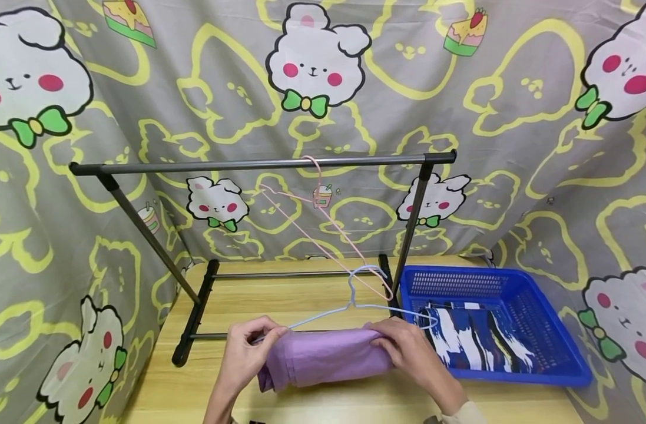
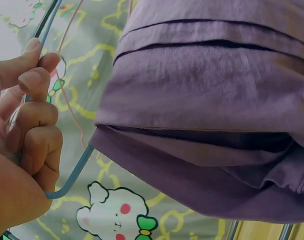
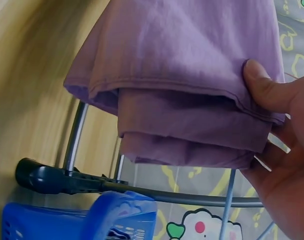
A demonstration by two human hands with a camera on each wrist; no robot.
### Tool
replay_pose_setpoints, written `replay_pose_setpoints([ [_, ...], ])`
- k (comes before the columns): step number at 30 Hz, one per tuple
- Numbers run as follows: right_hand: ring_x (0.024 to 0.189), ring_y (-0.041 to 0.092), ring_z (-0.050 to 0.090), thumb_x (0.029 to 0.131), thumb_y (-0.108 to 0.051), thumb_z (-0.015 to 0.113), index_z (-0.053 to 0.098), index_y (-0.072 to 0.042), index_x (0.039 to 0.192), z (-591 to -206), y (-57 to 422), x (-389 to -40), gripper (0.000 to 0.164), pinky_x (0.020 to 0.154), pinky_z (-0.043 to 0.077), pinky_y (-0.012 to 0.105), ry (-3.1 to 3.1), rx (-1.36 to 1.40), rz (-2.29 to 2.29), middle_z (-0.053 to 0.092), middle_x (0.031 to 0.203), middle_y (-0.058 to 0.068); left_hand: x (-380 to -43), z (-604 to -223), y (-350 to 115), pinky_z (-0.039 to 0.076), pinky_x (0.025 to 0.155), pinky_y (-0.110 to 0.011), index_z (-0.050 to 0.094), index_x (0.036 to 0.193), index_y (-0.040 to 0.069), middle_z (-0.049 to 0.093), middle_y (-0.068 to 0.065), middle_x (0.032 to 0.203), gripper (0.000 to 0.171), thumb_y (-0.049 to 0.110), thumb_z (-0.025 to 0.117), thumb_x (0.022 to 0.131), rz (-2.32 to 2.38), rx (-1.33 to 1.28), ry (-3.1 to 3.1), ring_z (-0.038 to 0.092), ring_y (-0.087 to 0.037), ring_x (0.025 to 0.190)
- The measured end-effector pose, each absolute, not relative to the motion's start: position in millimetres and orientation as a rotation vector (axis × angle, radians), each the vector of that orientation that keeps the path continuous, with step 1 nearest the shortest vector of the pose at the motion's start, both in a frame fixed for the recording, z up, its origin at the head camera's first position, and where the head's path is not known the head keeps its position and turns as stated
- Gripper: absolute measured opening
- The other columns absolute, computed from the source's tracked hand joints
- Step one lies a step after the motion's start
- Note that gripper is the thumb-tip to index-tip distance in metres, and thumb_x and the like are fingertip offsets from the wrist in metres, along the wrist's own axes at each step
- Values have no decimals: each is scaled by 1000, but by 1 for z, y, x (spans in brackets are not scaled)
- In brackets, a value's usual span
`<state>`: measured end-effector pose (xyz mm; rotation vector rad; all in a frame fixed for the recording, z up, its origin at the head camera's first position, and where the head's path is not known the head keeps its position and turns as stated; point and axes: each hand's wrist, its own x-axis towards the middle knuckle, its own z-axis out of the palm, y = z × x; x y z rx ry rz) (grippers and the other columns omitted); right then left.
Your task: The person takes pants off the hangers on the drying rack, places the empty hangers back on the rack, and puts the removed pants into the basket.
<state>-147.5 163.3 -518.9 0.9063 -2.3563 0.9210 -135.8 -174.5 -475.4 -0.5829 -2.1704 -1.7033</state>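
A folded purple garment [image 1: 333, 356] hangs over the lower bar of a light blue hanger [image 1: 323, 313], close over the table. At the hanger's left end, my left hand [image 1: 251, 347] grips the blue wire with curled fingers. In the left wrist view that hand [image 2: 29, 110] is beside the cloth, apart from it. My right hand [image 1: 407, 344] pinches the garment's upper right corner. The right wrist view has its thumb [image 3: 264, 87] on the front of the purple cloth [image 3: 187, 55] and its fingers behind. Stacked hems and folds show along the garment's ends.
Behind the hands stands a dark metal rack [image 1: 222, 165] with a pink hanger [image 1: 323, 232] hooked on its top bar. To the right, a blue plastic basket [image 1: 558, 335] contains a folded blue, white and black patterned cloth [image 1: 476, 338]. A patterned curtain [image 1: 428, 112] surrounds the wooden table [image 1: 301, 288].
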Motion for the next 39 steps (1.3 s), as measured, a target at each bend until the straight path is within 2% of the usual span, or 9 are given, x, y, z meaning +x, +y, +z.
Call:
replay_pose_setpoints([
  [5, 91, 13, 71, 79, -2, 84, 79, -12, 110, -511, 161, -143, 33, 82, 56, 30, -2332, 881, 864, 76, 101, -2, -137, -475, -174, 28, 40, -19, 75, 77, 9, 62, -5, 58, 18, -7, 78, 86, -1620, -651, -2177, 37, 3, 51],
  [10, 89, 15, 71, 78, -4, 84, 78, -14, 110, -499, 154, -136, 33, 78, 58, 35, -2302, 852, 777, 76, 98, -2, -137, -477, -172, 32, 41, -17, 74, 76, 11, 70, -4, 66, 21, -7, 79, 85, -1528, -715, -2166, 43, 4, 52],
  [13, 88, 16, 71, 79, -6, 83, 78, -15, 110, -491, 150, -131, 33, 77, 58, 37, -2285, 845, 741, 75, 98, -3, -136, -478, -172, 30, 41, -15, 73, 74, 14, 65, 0, 61, 23, -6, 81, 83, -1489, -702, -2155, 40, 7, 52],
  [15, 90, 16, 70, 81, -7, 81, 78, -15, 110, -486, 147, -127, 31, 79, 57, 38, -2278, 840, 734, 75, 100, -3, -136, -479, -172, 26, 40, -15, 71, 72, 14, 59, 3, 57, 25, -6, 81, 82, -1469, -693, -2145, 33, 8, 52],
  [19, 94, 16, 69, 91, -12, 71, 77, -14, 112, -476, 144, -123, 21, 82, 54, 36, -2244, 825, 740, 75, 106, -2, -135, -479, -170, 26, 40, -13, 73, 74, 16, 59, 6, 57, 23, -4, 82, 82, -1436, -689, -2138, 33, 9, 51],
  [24, 98, 20, 69, 103, -17, 56, 77, -10, 112, -466, 139, -118, 24, 88, 50, 34, -2170, 809, 752, 75, 108, 1, -134, -481, -167, 33, 43, -12, 75, 76, 18, 67, 6, 63, 22, -1, 84, 81, -1373, -684, -2129, 45, 6, 52],
  [30, 97, 22, 69, 110, -24, 45, 77, -9, 108, -450, 134, -109, 36, 89, 49, 35, -2149, 779, 721, 75, 107, 1, -134, -485, -162, 44, 50, -15, 76, 79, 19, 73, 5, 71, 22, -1, 86, 79, -1322, -671, -2118, 62, -2, 58],
  [35, 92, 24, 69, 110, -24, 46, 78, -8, 102, -437, 133, -94, 37, 84, 51, 39, -2109, 769, 678, 75, 102, 5, -133, -486, -163, 35, 46, -10, 76, 79, 22, 70, 8, 69, 26, -2, 87, 77, -1263, -680, -2089, 51, 4, 52],
  [39, 87, 24, 70, 109, -22, 46, 78, -8, 101, -427, 135, -86, 36, 77, 51, 38, -2053, 757, 655, 75, 98, 6, -131, -487, -167, 33, 46, -9, 75, 80, 25, 68, 12, 68, 31, -4, 87, 76, -1262, -699, -2067, 45, 7, 52],
])
